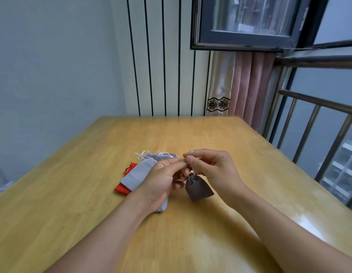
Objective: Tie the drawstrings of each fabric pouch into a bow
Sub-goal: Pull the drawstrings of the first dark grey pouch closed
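Dark brown pouch [198,189] hangs above the wooden table [250,164], mouth cinched, near centre. Left hand [165,178] and right hand [212,168] both pinch its pale drawstrings [191,152] just above the pouch, fingertips meeting. To the left, on the table: light grey pouch [138,174] lying over a red pouch [122,189]; another grey pouch [159,156] farther back, white cords loose.

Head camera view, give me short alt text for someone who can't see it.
Two bare hands, left hand and right hand, pinch the drawstrings of a small dark brown pouch and hold it over a wooden table. Behind the left hand lie a light grey pouch, a red pouch and another grey pouch.
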Demonstrator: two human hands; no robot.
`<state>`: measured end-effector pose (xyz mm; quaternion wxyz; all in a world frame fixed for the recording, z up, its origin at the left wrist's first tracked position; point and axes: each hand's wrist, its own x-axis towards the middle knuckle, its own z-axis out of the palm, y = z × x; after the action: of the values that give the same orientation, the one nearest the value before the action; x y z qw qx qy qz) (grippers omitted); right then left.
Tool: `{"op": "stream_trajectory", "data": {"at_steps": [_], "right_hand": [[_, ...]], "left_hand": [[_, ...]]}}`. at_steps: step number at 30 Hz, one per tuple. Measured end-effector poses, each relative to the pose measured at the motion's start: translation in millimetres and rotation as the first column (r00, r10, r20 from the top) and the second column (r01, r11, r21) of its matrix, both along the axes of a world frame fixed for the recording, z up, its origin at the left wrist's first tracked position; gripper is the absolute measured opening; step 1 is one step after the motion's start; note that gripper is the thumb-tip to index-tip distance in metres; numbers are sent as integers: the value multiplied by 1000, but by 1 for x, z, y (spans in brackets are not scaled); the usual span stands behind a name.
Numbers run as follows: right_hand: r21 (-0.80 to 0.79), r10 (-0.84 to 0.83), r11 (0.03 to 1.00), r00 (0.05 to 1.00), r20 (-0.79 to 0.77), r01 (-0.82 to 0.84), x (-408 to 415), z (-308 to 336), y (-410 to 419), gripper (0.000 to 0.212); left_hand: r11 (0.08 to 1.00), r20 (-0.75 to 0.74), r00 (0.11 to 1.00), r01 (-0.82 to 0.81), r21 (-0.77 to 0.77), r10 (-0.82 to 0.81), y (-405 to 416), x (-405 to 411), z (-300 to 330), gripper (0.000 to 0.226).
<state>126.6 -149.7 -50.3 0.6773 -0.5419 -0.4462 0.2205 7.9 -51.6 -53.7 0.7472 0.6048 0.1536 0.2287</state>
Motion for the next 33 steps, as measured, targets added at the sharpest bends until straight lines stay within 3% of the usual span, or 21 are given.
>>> {"op": "stream_trajectory", "data": {"at_steps": [3,6,8,10,13,15,17,19,24,27,33], "right_hand": [[-27,40,999,994,-100,-42,3,0,-1,13],[-57,95,993,990,-103,-101,5,1,-2,21],[-81,119,989,989,-84,-126,6,3,-3,24],[-73,114,990,991,-70,-119,7,3,-3,25],[-29,-32,999,996,-85,30,5,0,-1,9],[-6,-136,991,988,-67,136,1,-2,0,17],[15,-217,976,976,0,217,-1,-2,0,27],[51,-240,970,971,5,240,-4,0,-2,20],[20,-91,996,996,-14,91,-13,-1,-1,11],[2,18,1000,996,-85,-18,-14,-1,-1,14],[-17,95,995,994,-61,-96,-4,-3,-2,15]], "left_hand": [[999,-8,999,47,27,-47,-1,0,-1,12],[979,-42,998,-29,202,38,-8,1,-4,9],[968,-30,995,-87,236,96,-11,4,-6,6],[971,-9,993,-114,211,119,-8,5,-7,20],[975,-12,990,-134,175,139,-3,5,-7,27],[978,-25,989,-142,155,148,-3,6,-9,25],[986,-20,988,-154,62,155,-2,6,-9,22],[983,-1,986,-164,-79,165,0,5,-8,21],[967,95,982,-143,-212,166,8,3,-7,34],[967,117,977,-150,-207,177,8,2,-6,31],[968,116,967,-213,-131,229,14,0,-7,15]]}}
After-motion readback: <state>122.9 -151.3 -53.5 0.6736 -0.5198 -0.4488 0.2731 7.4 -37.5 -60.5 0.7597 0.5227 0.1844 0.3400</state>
